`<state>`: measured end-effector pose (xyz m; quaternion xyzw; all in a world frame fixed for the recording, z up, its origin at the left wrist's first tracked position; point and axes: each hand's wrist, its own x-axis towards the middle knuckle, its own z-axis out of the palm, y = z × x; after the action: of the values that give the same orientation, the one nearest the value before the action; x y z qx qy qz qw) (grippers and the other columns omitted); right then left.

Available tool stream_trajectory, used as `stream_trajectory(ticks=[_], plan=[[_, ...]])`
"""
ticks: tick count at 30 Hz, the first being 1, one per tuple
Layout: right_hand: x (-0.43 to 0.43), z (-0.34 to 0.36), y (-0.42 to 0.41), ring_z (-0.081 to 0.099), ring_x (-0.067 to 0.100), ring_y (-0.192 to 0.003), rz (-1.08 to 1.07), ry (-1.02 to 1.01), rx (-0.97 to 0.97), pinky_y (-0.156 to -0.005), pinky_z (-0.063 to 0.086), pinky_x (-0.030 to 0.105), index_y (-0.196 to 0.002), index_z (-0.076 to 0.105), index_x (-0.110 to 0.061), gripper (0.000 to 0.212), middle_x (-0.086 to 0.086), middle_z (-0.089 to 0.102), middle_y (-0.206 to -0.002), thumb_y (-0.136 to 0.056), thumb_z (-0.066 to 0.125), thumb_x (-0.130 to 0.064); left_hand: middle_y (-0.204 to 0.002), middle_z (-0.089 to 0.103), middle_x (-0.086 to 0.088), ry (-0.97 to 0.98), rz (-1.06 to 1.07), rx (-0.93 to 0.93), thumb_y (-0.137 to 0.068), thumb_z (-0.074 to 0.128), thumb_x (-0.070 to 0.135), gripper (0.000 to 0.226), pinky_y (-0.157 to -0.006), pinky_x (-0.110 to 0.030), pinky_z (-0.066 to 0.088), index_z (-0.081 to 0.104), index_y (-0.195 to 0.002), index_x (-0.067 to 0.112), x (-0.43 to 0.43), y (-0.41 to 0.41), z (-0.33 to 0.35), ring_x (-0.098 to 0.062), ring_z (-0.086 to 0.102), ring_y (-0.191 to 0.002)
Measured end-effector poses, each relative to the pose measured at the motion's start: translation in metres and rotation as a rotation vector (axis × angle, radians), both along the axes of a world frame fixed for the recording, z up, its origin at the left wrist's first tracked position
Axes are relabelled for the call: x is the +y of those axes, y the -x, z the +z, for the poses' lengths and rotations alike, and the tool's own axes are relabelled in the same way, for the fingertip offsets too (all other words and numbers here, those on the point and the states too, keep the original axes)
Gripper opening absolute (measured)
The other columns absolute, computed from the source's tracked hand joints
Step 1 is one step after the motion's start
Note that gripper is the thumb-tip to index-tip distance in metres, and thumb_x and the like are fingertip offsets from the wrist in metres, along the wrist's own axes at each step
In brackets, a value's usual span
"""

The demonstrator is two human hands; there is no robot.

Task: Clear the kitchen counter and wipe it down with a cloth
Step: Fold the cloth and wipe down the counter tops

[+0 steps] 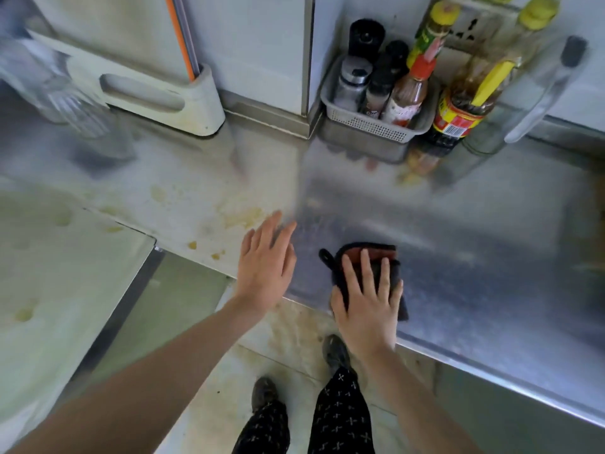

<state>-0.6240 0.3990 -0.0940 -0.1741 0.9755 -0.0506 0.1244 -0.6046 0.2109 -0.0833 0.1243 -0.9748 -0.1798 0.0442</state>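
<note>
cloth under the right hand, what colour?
Folded cloth: black with a red-orange patch at its top; head view.

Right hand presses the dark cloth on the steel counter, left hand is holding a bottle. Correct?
No. The left hand holds nothing: it is open, fingers spread, by the counter's front edge. The head view shows this. The right hand does press the dark cloth on the steel counter.

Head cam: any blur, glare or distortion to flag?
Head view: motion blur smears the glass at far left and the clear jug at far right; the basket is sharper. Head view: wide-angle distortion slants the counter edges; its steel shows soft reflections, no hard glare. The left hand, right hand and cloth read clearly.
</note>
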Motion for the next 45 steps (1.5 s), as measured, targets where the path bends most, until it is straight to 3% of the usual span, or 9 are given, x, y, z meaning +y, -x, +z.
stream_trajectory(ticks=[3,9,17,22,25,29,31,38,45], plan=[[0.012,-0.001,0.003,0.004,0.036,-0.144,0.047,-0.037,-0.023,-0.112,0.002,0.054,-0.147,0.017,-0.034,0.062,0.003,0.014,-0.157,-0.09,0.01,-0.056,-0.145,0.035,-0.015,0.03,0.061,-0.063,-0.092,0.027,0.03,0.044,-0.104,-0.049,0.031,0.041,-0.131,0.014,-0.048,-0.018,-0.004,-0.033,0.042,-0.124],[-0.033,0.0,-0.002,-0.009,0.035,-0.143,-0.477,0.023,-0.032,-0.113,-0.004,0.057,-0.15,0.006,-0.028,0.061,0.006,-0.004,-0.158,-0.094,0.018,-0.051,-0.153,0.022,-0.01,0.155,0.1,-0.204,-0.088,0.016,0.045,0.062,-0.11,-0.049,0.02,0.031,-0.141,0.016,-0.152,-0.039,-0.014,-0.03,0.022,-0.139],[-0.073,-0.008,0.001,-0.006,0.034,-0.144,-0.085,-0.011,0.042,-0.11,-0.009,0.052,-0.148,0.003,-0.033,0.063,0.002,-0.002,-0.158,-0.089,0.0,-0.055,-0.154,0.024,-0.007,0.208,0.034,-0.179,-0.091,0.016,0.044,0.059,-0.109,-0.044,0.02,0.029,-0.144,0.021,-0.176,-0.042,-0.022,-0.026,0.019,-0.141],[-0.103,-0.004,-0.006,-0.01,0.034,-0.143,-0.648,0.019,0.0,-0.112,-0.005,0.056,-0.15,0.003,-0.028,0.06,0.005,-0.007,-0.158,-0.095,0.019,-0.048,-0.154,0.023,-0.007,0.199,0.01,-0.188,-0.092,0.015,0.044,0.06,-0.108,-0.045,0.019,0.029,-0.144,0.02,-0.177,-0.042,-0.022,-0.027,0.019,-0.141],[-0.158,-0.002,-0.021,-0.011,0.037,-0.142,-0.469,0.034,-0.033,-0.11,-0.009,0.056,-0.149,-0.003,-0.026,0.061,0.009,-0.011,-0.157,-0.095,0.016,-0.049,-0.153,0.025,-0.008,0.204,-0.001,-0.188,-0.092,0.016,0.043,0.059,-0.107,-0.047,0.02,0.03,-0.144,0.018,-0.178,-0.041,-0.023,-0.028,0.021,-0.14],[-0.181,-0.003,-0.026,0.018,0.043,-0.139,-0.087,0.045,0.052,-0.108,0.009,0.06,-0.146,0.026,-0.022,0.059,0.014,0.023,-0.153,-0.093,0.024,-0.047,-0.151,0.03,-0.011,0.201,-0.003,-0.192,-0.092,0.018,0.042,0.058,-0.105,-0.049,0.023,0.034,-0.142,0.016,-0.178,-0.042,-0.022,-0.03,0.026,-0.138],[-0.158,-0.006,-0.012,0.007,0.039,-0.143,0.079,-0.012,0.029,-0.11,0.0,0.055,-0.148,0.014,-0.028,0.059,0.008,0.011,-0.157,-0.093,0.015,-0.049,-0.152,0.028,-0.01,0.198,-0.006,-0.197,-0.092,0.016,0.043,0.059,-0.106,-0.049,0.022,0.032,-0.143,0.017,-0.179,-0.041,-0.022,-0.03,0.024,-0.139],[-0.159,-0.005,-0.002,-0.006,0.037,-0.143,-0.478,0.013,-0.023,-0.111,-0.002,0.058,-0.15,0.008,-0.024,0.061,0.009,-0.001,-0.158,-0.095,0.021,-0.048,-0.153,0.025,-0.008,0.173,0.001,-0.209,-0.092,0.016,0.043,0.059,-0.109,-0.049,0.019,0.029,-0.144,0.019,-0.18,-0.041,-0.021,-0.028,0.02,-0.141],[-0.234,0.007,-0.035,-0.001,0.042,-0.142,-0.182,0.015,-0.112,-0.111,0.003,0.059,-0.149,0.001,-0.018,0.069,0.017,-0.001,-0.157,-0.092,0.008,-0.056,-0.154,0.022,-0.004,0.155,0.028,-0.214,-0.091,0.018,0.045,0.059,-0.111,-0.046,0.014,0.028,-0.144,0.022,-0.179,-0.041,-0.024,-0.024,0.016,-0.142]])
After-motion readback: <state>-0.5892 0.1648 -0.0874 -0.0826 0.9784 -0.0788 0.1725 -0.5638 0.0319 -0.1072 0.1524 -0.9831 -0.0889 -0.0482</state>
